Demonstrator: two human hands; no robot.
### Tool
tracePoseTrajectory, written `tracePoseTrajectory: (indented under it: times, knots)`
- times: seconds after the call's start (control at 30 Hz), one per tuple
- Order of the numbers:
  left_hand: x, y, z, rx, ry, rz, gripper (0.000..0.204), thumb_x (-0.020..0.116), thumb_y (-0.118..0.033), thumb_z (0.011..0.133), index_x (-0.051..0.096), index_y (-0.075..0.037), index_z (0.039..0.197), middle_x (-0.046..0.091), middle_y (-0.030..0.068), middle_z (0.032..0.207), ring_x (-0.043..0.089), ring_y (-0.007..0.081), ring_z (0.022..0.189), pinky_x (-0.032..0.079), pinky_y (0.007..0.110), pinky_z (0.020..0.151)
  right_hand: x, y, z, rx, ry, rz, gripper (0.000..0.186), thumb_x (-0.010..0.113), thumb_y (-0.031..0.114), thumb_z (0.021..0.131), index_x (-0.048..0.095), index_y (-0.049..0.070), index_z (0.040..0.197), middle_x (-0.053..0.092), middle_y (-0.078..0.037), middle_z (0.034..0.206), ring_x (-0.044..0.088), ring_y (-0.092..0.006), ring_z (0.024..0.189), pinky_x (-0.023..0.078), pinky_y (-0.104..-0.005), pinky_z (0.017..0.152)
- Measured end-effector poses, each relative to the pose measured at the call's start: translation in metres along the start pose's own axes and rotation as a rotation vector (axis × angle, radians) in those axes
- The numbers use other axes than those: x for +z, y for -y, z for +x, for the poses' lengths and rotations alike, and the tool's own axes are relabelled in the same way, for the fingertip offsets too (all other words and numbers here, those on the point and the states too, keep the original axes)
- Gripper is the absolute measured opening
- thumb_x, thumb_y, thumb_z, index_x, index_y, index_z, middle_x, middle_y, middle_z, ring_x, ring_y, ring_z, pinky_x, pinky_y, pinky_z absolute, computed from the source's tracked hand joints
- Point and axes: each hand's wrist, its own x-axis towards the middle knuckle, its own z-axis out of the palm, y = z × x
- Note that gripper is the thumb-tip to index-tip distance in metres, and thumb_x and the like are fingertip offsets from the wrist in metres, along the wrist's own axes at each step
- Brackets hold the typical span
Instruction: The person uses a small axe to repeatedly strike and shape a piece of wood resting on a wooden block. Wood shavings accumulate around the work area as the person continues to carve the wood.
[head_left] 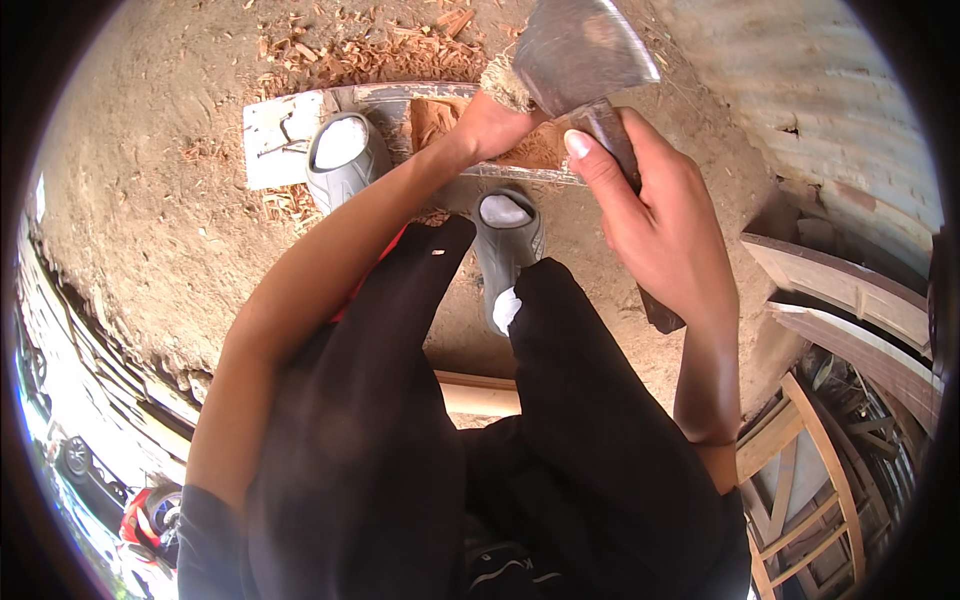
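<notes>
My right hand [655, 215] grips the wooden handle of a hatchet [580, 55], whose broad metal blade is raised at the top centre. Just left of the blade, my left hand [492, 125] holds a rough, pale fibrous piece [505, 82], partly hidden by the blade. Beneath both hands lies a long weathered board [365, 95] with a hollowed section [432, 120] full of reddish wood shavings. My feet, in grey slip-on shoes [510, 240], rest at the board's near side, one at its left part.
Wood shavings [370, 55] are strewn on the dirt ground [160, 230]. A corrugated sheet wall [800, 90] runs along the right, with wooden panels [840, 280] and a ladder-like frame [805, 490] below it. At the lower left are stacked boards and a red motorbike [140, 520].
</notes>
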Motion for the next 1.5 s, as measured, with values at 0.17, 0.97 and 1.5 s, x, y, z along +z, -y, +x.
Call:
tracePoseTrajectory:
  times: [0.17, 0.97, 1.5]
  knots:
    - [0.007, 0.014, 0.012, 0.16, 0.024, -0.066, 0.036, 0.064, -0.017, 0.093, 0.06, -0.003, 0.126, 0.065, 0.0183, 0.124, 0.061, 0.0318, 0.119, 0.047, 0.039, 0.103, 0.014, -0.035, 0.016, -0.089, 0.008, -0.008, 0.03, 0.057, 0.031, 0.104, 0.058, 0.0, 0.101, 0.056, -0.003, 0.069, 0.047, -0.0073, 0.048, 0.037, -0.027, 0.045]
    - [-0.003, 0.053, 0.004, 0.28, -0.129, 0.219, 0.033, 0.066, -0.03, 0.09, 0.066, -0.004, 0.111, 0.071, 0.0127, 0.103, 0.066, 0.0296, 0.099, 0.051, 0.043, 0.09, 0.014, -0.038, -0.015, 0.22, 0.161, 0.314, 0.031, 0.054, 0.031, 0.105, 0.059, 0.002, 0.097, 0.058, -0.002, 0.074, 0.05, -0.0072, 0.047, 0.04, -0.0255, 0.043]
    - [0.015, -0.001, 0.009, -0.062, -0.013, -0.004, 0.043, 0.063, -0.03, 0.094, 0.061, -0.006, 0.129, 0.069, 0.0153, 0.122, 0.065, 0.0284, 0.111, 0.049, 0.038, 0.097, -0.01, -0.027, -0.018, 0.236, 0.072, 0.279, 0.034, 0.053, 0.035, 0.105, 0.06, 0.002, 0.101, 0.063, -0.002, 0.085, 0.048, -0.0067, 0.046, 0.038, -0.0242, 0.043]
